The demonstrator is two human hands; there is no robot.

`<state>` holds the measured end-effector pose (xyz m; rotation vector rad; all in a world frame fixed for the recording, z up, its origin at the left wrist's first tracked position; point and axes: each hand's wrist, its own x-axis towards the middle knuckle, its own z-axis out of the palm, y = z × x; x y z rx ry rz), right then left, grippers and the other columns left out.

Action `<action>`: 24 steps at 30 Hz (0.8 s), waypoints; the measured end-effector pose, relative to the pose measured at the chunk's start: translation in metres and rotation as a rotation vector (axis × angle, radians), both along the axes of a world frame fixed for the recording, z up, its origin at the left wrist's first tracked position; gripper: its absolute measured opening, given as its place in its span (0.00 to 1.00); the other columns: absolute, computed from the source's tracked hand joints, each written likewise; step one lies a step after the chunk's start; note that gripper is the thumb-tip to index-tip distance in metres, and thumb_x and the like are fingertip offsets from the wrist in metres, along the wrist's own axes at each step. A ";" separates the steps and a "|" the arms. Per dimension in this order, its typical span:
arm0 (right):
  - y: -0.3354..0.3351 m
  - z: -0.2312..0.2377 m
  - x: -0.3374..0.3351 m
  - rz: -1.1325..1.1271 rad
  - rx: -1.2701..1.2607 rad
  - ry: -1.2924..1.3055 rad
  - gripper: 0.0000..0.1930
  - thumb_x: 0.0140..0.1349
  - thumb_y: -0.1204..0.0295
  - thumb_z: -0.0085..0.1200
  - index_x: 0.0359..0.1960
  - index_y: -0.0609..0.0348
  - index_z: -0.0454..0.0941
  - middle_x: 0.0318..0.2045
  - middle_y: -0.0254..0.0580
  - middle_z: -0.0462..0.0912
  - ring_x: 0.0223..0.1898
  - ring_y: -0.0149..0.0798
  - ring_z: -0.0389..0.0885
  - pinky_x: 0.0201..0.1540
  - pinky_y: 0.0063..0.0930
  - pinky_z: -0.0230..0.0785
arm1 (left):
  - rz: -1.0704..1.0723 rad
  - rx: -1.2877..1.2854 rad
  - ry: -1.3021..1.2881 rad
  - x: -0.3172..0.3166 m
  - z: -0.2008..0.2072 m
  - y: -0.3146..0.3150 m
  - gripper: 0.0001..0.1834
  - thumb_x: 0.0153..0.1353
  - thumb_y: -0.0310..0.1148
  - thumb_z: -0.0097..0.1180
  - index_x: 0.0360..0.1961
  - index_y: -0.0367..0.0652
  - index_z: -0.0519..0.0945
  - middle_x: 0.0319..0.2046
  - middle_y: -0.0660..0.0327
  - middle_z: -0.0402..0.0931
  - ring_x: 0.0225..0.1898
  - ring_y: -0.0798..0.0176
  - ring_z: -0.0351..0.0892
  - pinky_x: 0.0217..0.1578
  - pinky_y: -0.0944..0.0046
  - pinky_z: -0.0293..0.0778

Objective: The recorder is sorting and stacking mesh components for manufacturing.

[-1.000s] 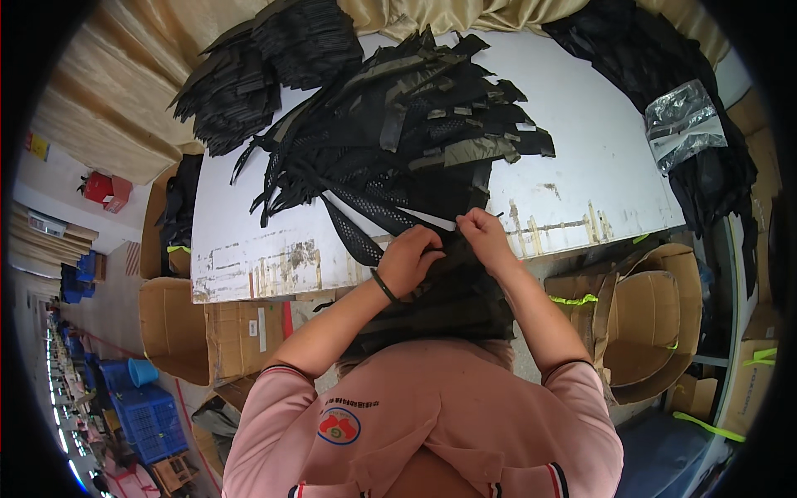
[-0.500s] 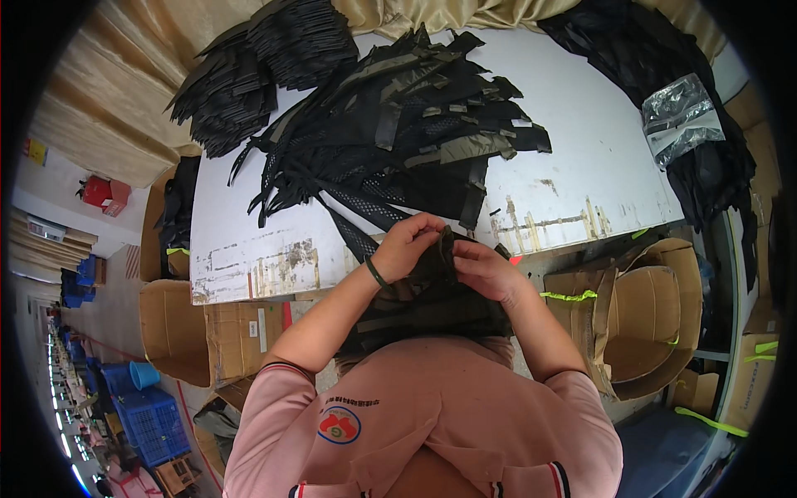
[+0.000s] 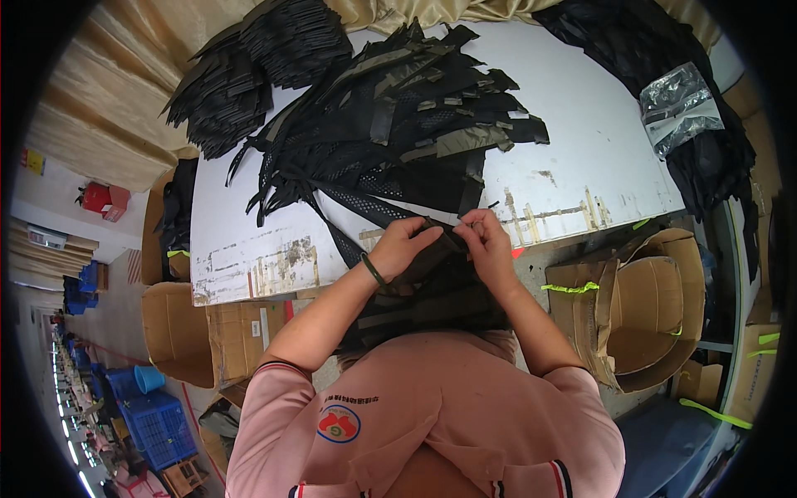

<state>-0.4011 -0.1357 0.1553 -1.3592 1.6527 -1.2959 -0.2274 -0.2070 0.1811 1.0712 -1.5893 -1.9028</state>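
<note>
My left hand (image 3: pixel 402 247), with a dark band at its wrist, is closed on the edge of a black fabric piece (image 3: pixel 440 261) at the table's front edge. Just to its right, my right hand (image 3: pixel 488 246) pinches the same piece between thumb and fingers. The fabric hangs down over my lap, where more dark cloth (image 3: pixel 423 314) lies. Beyond my hands a fanned heap of black mesh pieces (image 3: pixel 390 124) with olive strips spreads over the white table (image 3: pixel 581 158). What the fingertips pinch exactly is too small to make out.
Stacked black pieces (image 3: pixel 295 46) lie at the back left. Dark cloth (image 3: pixel 639 41) and a clear plastic bag (image 3: pixel 681 108) lie at the right. Open cardboard boxes stand at the left (image 3: pixel 178 332) and right (image 3: pixel 647 319). Blue crates (image 3: pixel 149 419) sit farther left.
My right hand has shifted up and turned, with its fingers now pointing away and pinching the fabric edge. My left hand stays nearly in place, and the fabric lies flatter between them.
</note>
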 end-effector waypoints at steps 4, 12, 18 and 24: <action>-0.008 0.003 -0.011 -0.043 0.011 -0.409 0.07 0.59 0.75 0.57 0.35 0.57 0.70 0.19 0.28 0.71 0.21 0.22 0.67 0.23 0.18 0.59 | 0.129 -0.034 0.079 0.000 0.005 -0.001 0.10 0.61 0.33 0.56 0.31 0.36 0.79 0.24 0.70 0.75 0.25 0.79 0.67 0.26 0.75 0.65; -0.008 0.014 -0.008 0.111 0.101 -0.383 0.06 0.58 0.76 0.57 0.34 0.56 0.71 0.23 0.27 0.75 0.24 0.23 0.70 0.26 0.18 0.63 | 0.156 -0.089 0.071 0.000 0.003 0.004 0.10 0.62 0.33 0.56 0.30 0.36 0.80 0.24 0.71 0.74 0.26 0.79 0.66 0.26 0.76 0.64; -0.006 0.030 -0.018 0.083 0.172 -0.616 0.06 0.59 0.78 0.55 0.36 0.57 0.72 0.23 0.32 0.74 0.24 0.25 0.73 0.24 0.16 0.66 | 0.212 0.052 0.178 0.011 0.003 -0.001 0.11 0.63 0.34 0.55 0.32 0.36 0.80 0.25 0.69 0.76 0.26 0.78 0.69 0.27 0.75 0.67; -0.003 0.009 -0.006 0.111 0.073 -0.542 0.10 0.58 0.75 0.55 0.40 0.60 0.70 0.26 0.33 0.74 0.24 0.29 0.75 0.27 0.21 0.68 | 0.128 0.027 0.118 0.002 0.003 0.011 0.12 0.64 0.37 0.53 0.34 0.37 0.79 0.25 0.68 0.77 0.28 0.77 0.71 0.29 0.75 0.67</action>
